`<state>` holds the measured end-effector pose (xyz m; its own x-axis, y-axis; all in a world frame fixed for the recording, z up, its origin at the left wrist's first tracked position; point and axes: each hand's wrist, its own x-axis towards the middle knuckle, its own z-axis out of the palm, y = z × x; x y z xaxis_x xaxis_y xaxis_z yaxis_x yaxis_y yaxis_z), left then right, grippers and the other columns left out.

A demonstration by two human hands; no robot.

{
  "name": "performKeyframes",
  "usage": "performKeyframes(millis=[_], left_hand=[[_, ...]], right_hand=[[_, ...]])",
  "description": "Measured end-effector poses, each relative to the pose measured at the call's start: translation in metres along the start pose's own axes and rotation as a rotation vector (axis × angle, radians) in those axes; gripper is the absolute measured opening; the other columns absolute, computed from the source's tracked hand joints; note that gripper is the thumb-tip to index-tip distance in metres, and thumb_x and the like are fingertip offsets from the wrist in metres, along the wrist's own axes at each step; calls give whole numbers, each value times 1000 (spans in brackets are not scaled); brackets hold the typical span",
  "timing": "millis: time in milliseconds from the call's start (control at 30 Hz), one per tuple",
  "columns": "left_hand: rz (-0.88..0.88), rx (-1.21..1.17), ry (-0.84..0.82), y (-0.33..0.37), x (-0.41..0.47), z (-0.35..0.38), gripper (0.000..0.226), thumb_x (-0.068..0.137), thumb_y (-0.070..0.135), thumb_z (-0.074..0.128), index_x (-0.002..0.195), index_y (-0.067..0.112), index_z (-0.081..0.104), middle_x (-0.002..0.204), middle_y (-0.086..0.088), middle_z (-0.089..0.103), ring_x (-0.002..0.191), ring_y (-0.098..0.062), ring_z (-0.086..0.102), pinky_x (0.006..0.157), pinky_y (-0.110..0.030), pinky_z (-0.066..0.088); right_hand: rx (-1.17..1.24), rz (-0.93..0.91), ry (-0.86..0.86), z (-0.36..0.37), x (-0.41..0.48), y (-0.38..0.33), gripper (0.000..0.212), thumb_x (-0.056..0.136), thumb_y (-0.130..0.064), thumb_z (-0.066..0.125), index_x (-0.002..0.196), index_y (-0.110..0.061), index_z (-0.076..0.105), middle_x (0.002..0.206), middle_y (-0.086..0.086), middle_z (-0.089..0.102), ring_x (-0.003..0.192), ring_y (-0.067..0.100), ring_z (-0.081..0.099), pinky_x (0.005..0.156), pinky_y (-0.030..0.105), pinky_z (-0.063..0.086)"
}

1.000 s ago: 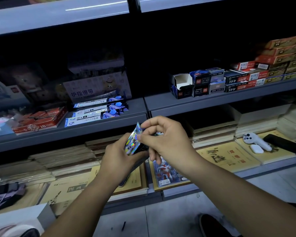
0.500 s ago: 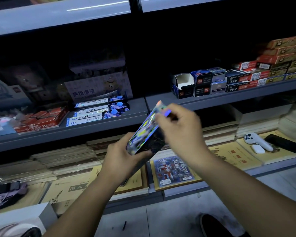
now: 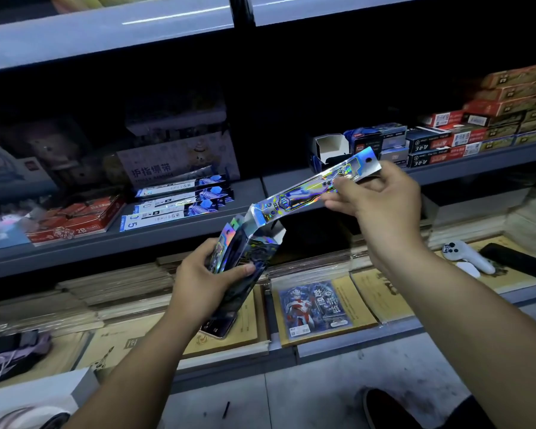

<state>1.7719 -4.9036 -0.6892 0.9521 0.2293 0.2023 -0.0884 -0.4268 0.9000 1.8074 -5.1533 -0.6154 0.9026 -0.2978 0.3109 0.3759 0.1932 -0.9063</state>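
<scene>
Grey metal shelving (image 3: pixel 106 244) is filling the frame, standing on a grey tiled floor (image 3: pixel 291 397) along the bottom. At centre, the left hand (image 3: pixel 205 283) is gripping a holographic box (image 3: pixel 254 252), tilted, with its top flap open. At centre right, the right hand (image 3: pixel 381 205) is pinching a long holographic strip (image 3: pixel 304 193); the strip's lower end is touching the box's open top. On the middle shelf at left, a red box (image 3: pixel 75 224) is showing "2B" and blue packs (image 3: pixel 174 209) are showing "5". Behind them, a pale carton (image 3: pixel 180 165) is displaying "护指绷带".
</scene>
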Motion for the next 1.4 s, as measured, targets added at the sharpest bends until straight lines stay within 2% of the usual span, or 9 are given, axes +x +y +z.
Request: performKeyframes(millis=[67, 267, 567, 733, 867, 967, 1133, 1267, 1400], left_hand=[[-3, -12, 4, -1, 0, -1, 37, 70, 21, 95, 100, 22, 74, 94, 3, 80, 91, -24, 76, 85, -45, 61], [-30, -100, -9, 7, -3, -3, 37, 73, 15, 92, 105, 16, 72, 97, 0, 80, 92, -22, 77, 90, -50, 61], [-48, -140, -69, 11, -6, -4, 38, 75, 11, 89, 109, 13, 71, 100, -1, 80, 94, -21, 77, 90, -46, 62], [-47, -168, -85, 16, -10, -3, 40, 76, 4, 87, 112, 7, 69, 98, -12, 79, 83, -29, 75, 76, -48, 59], [7, -120, -84, 18, -12, -1, 42, 75, 9, 89, 112, 14, 70, 98, -4, 79, 88, -20, 77, 80, -36, 63], [56, -65, -83, 19, -15, 2, 43, 73, 15, 91, 110, 19, 71, 98, 5, 79, 89, -13, 76, 78, -29, 63], [75, -19, -82, 17, -14, 3, 44, 73, 19, 92, 110, 24, 70, 98, 7, 78, 90, -13, 75, 81, -38, 63], [92, -13, -73, 18, -11, 2, 44, 73, 19, 92, 111, 24, 71, 98, 6, 79, 89, -12, 75, 81, -36, 62], [103, 28, -97, 16, -12, 2, 43, 73, 22, 93, 108, 32, 70, 98, 9, 78, 90, -10, 75, 80, -44, 63]], right_hand=[[-39, -24, -10, 0, 1, 2, 9, 92, 3, 70, 96, 3, 62, 72, 17, 71, 70, 29, 77, 67, 35, 64], [-141, -91, -20, -4, 2, 6, 13, 93, -2, 71, 99, 4, 62, 80, 18, 73, 70, 26, 77, 69, 39, 64], [-210, -142, -75, -1, -3, 7, 9, 93, -3, 71, 97, 0, 63, 74, 11, 73, 67, 20, 76, 69, 39, 65], [-405, -207, -310, 4, -20, 4, 9, 95, -11, 71, 95, -17, 64, 64, 7, 71, 52, 14, 69, 50, 30, 56], [-665, -308, -422, 13, -34, 9, 14, 93, -20, 74, 90, -18, 60, 47, -1, 57, 42, 12, 56, 49, 29, 50], [-751, -314, -473, 21, -41, 15, 14, 92, -17, 73, 88, -19, 60, 57, -12, 53, 54, 5, 53, 54, 23, 45], [-850, -333, -505, 23, -43, 16, 7, 95, -19, 69, 91, -19, 63, 80, -5, 63, 71, 11, 57, 65, 33, 48], [-746, -332, -436, 23, -42, 10, 12, 94, -26, 71, 86, -22, 62, 66, -11, 56, 56, 6, 53, 58, 27, 46], [-733, -295, -446, 20, -40, 13, 5, 95, -15, 67, 91, -15, 69, 66, -1, 64, 52, 13, 61, 61, 38, 57]])
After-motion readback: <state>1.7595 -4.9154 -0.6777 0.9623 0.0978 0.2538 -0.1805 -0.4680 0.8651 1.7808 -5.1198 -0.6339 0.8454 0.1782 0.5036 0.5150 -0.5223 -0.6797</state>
